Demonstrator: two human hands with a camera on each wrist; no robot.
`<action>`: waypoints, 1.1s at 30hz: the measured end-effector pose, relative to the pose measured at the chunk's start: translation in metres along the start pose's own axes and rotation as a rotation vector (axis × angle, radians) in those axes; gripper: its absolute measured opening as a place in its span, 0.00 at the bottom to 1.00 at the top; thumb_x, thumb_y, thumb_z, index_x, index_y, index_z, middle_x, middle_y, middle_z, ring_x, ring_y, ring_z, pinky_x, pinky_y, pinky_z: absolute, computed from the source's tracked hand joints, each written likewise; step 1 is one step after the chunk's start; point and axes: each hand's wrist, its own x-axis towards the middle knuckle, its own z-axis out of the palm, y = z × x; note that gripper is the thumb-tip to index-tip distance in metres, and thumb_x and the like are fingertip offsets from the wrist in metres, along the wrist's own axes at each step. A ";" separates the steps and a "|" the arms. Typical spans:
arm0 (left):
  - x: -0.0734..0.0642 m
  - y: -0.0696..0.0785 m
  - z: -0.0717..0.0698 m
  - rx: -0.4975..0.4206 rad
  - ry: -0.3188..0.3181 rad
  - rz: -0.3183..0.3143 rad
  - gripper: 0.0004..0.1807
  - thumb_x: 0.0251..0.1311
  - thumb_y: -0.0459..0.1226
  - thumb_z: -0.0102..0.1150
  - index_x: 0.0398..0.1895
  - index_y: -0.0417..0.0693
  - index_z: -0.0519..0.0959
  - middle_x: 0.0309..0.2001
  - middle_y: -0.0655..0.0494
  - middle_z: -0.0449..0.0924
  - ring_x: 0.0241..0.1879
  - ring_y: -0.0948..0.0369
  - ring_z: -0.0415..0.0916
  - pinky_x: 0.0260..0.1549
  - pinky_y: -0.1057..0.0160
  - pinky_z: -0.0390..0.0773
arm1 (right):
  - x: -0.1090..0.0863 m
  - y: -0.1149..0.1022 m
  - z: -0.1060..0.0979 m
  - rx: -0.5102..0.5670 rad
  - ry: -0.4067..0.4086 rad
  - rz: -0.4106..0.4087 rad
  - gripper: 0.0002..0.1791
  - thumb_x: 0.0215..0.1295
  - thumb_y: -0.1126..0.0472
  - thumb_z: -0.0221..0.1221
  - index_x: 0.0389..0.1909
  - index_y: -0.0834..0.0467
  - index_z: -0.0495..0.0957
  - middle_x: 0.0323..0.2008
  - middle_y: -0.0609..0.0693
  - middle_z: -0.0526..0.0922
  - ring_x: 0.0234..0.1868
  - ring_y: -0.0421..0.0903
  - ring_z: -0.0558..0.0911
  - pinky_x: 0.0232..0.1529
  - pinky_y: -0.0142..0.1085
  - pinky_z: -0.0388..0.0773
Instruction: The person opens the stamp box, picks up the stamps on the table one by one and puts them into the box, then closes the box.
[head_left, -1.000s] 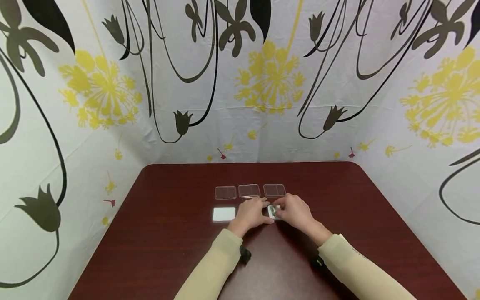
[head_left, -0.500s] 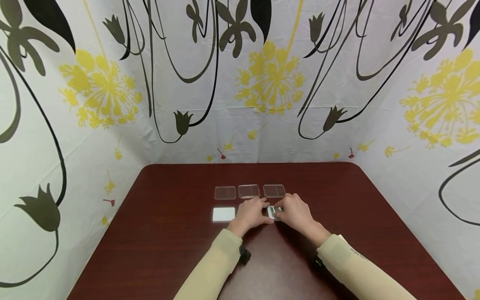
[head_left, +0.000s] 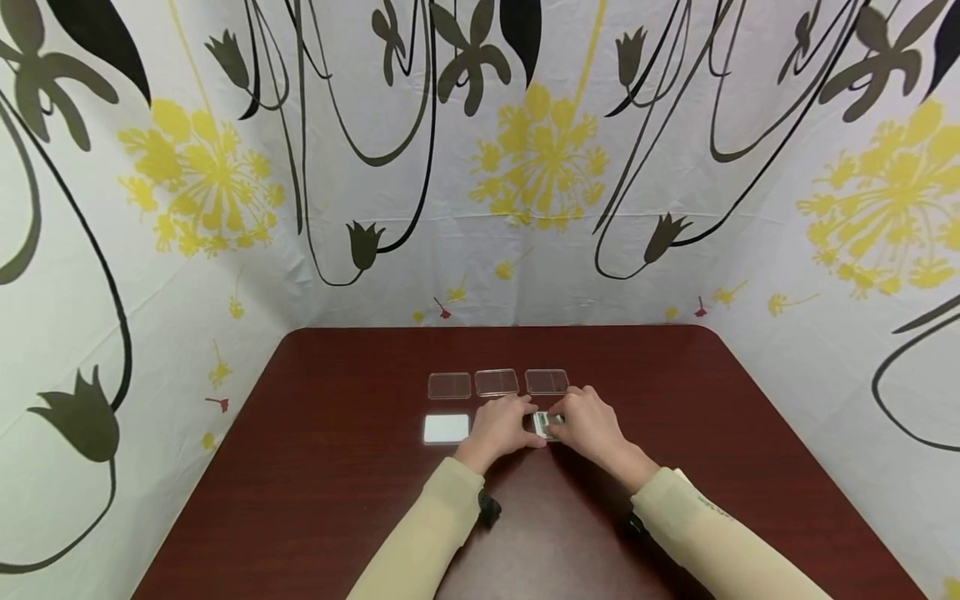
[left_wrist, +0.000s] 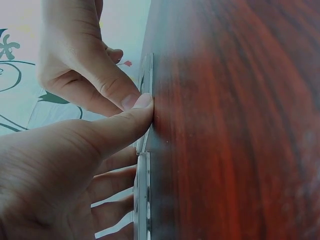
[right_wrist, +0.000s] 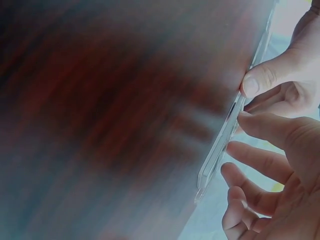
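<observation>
A small flat clear plastic case [head_left: 539, 426] with a white-and-green printed card in it lies on the table between my hands. My left hand [head_left: 502, 426] holds it at its left end, thumb on the near edge and fingers toward the far side. Over its right part, my right hand [head_left: 590, 427] pinches at the card with thumb and index finger, hiding much of the print. In the right wrist view the case edge [right_wrist: 212, 160] lies low along the tabletop, the other right fingers spread loosely behind. A second case edge [left_wrist: 144, 195] shows below my left thumb in the left wrist view.
Three clear plastic lids, a left one [head_left: 449, 386], a middle one [head_left: 497, 382] and a right one [head_left: 547, 382], lie in a row beyond my hands. A white flat case [head_left: 446, 428] lies left of my left hand. The dark red table [head_left: 337, 483] meets a patterned cloth [head_left: 517, 283] behind.
My right fingers have shifted slightly on the card, and the print showing between my hands looks different from a second ago. My left hand has stayed nearly in place.
</observation>
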 end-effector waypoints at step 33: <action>0.000 -0.015 -0.007 -0.160 -0.020 0.063 0.41 0.38 0.60 0.67 0.60 0.57 0.71 0.56 0.63 0.72 0.55 0.60 0.68 0.48 0.58 0.70 | -0.016 0.016 -0.045 0.142 -0.070 0.029 0.14 0.45 0.50 0.68 0.36 0.43 0.84 0.29 0.43 0.77 0.25 0.38 0.71 0.19 0.34 0.67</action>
